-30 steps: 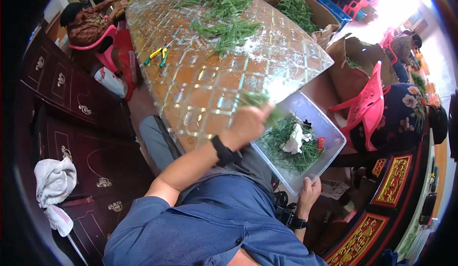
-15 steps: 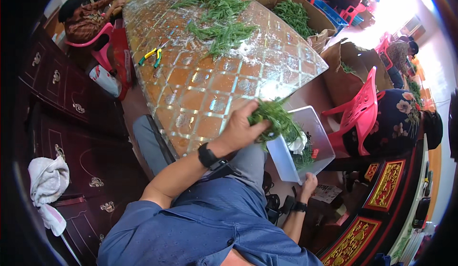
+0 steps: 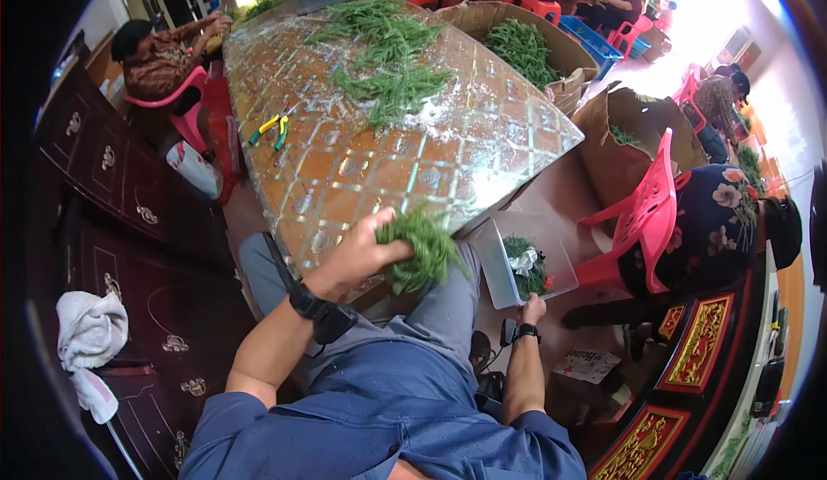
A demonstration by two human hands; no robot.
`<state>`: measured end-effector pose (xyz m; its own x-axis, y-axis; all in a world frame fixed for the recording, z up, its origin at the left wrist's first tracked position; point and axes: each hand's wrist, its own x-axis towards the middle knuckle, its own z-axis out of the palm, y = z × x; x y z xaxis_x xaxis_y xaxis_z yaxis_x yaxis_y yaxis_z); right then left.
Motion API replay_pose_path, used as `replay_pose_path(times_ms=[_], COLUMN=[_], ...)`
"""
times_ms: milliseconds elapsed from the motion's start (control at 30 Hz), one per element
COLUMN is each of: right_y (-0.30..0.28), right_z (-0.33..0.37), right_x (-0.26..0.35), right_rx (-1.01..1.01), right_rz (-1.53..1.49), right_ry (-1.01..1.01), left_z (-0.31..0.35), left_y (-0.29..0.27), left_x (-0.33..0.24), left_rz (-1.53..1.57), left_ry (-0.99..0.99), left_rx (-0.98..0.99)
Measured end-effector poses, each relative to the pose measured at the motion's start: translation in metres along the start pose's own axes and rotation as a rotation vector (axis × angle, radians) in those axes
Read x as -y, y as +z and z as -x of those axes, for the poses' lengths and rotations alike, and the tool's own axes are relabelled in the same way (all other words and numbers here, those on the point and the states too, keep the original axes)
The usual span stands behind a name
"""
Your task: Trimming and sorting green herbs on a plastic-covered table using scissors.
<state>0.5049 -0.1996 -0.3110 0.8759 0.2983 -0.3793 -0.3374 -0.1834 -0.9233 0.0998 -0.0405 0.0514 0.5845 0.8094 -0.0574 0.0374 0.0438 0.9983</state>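
Observation:
A bunch of green, needle-like sprigs (image 3: pixel 422 252) is gripped in my left hand (image 3: pixel 366 252), over my lap by the table's near edge. Down to the right, my right hand (image 3: pixel 532 309) has its fingers closed on the near rim of a clear plastic bin (image 3: pixel 562 266). Inside that bin lie loose green sprigs (image 3: pixel 517 246), a crumpled white piece (image 3: pixel 523 262) and a small red bit. Whether the sprigs are real or artificial, I cannot tell.
The patterned table (image 3: pixel 332 170) carries heaped sprigs (image 3: pixel 388 75), white powder and yellow-green pliers (image 3: pixel 282 131). A pink chair (image 3: pixel 642 213) stands right of the bin. Cardboard boxes (image 3: pixel 642 127) sit beyond. Dark drawers (image 3: pixel 129 179) line the left. Other people sit farther off.
My left hand has moved left with the sprigs, away from the bin. My right hand and the bin have shifted slightly left, and the bin now sits lower, farther from my body.

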Motion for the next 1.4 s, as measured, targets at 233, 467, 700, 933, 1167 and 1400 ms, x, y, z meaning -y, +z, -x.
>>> replay_pose_path(times_ms=[233, 467, 700, 933, 1167, 1400], right_y=[-0.022, -0.039, -0.068, -0.019, 0.007, 0.131], right_z=[-0.044, -0.019, -0.043, 0.0, -0.004, 0.085], right_x=[-0.067, -0.078, -0.108, -0.105, -0.024, 0.226], right_rx=[-0.018, -0.073, 0.374, 0.201, -0.041, 0.446], right_rz=[0.503, 0.606, 1.152, 0.412, 0.547, 0.153], right_ry=[-0.093, 0.011, -0.061, 0.48, -0.229, -0.807], left_z=[-0.009, -0.17, -0.16, -0.04, 0.046, 0.049], left_y=[-0.019, -0.047, -0.008, -0.029, -0.077, -0.109], left_x=[-0.022, -0.142, -0.128, 0.002, 0.027, 0.048], left_rz=[-0.808, -0.309, -0.369, -0.362, 0.058, 0.289], left_ry=[0.046, 0.326, 0.42, -0.031, -0.278, -0.24], left_rx=[0.4, 0.091, 0.169, 0.436, 0.073, -0.118])
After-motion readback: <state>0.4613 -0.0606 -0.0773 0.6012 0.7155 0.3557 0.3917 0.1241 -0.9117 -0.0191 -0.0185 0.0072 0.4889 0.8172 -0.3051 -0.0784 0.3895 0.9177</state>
